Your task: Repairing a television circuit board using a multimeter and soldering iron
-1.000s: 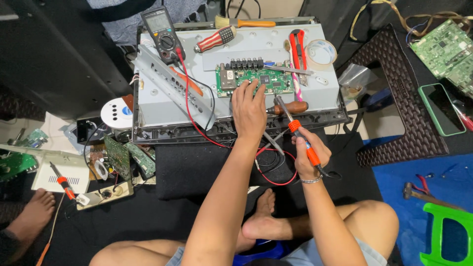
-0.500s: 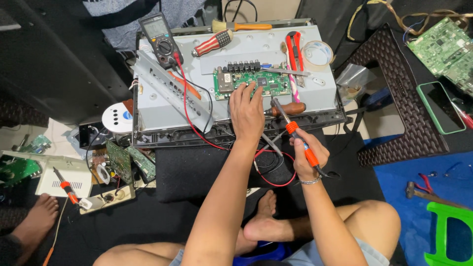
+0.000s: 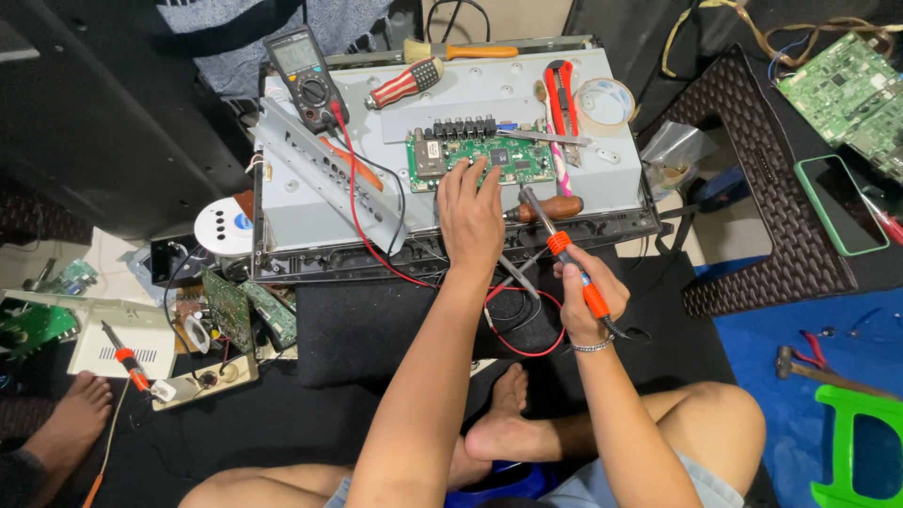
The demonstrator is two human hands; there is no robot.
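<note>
My left hand rests on the grey metal back panel, its fingertips touching the lower edge of a green circuit board. My right hand grips a soldering iron with an orange and black handle. The iron's metal tip points up toward the board and stops just short of it, beside a brown-handled screwdriver. Red and black probe leads run from a multimeter down past my left wrist.
On the panel lie a red-and-white striped screwdriver, a brush, a red utility knife and a tape roll. Loose boards and a second soldering iron sit at left. A wicker stool, a phone and another person's foot are nearby.
My left hand has stayed on the board's edge. The soldering iron in my right hand has shifted slightly, and its tip is nearer the board.
</note>
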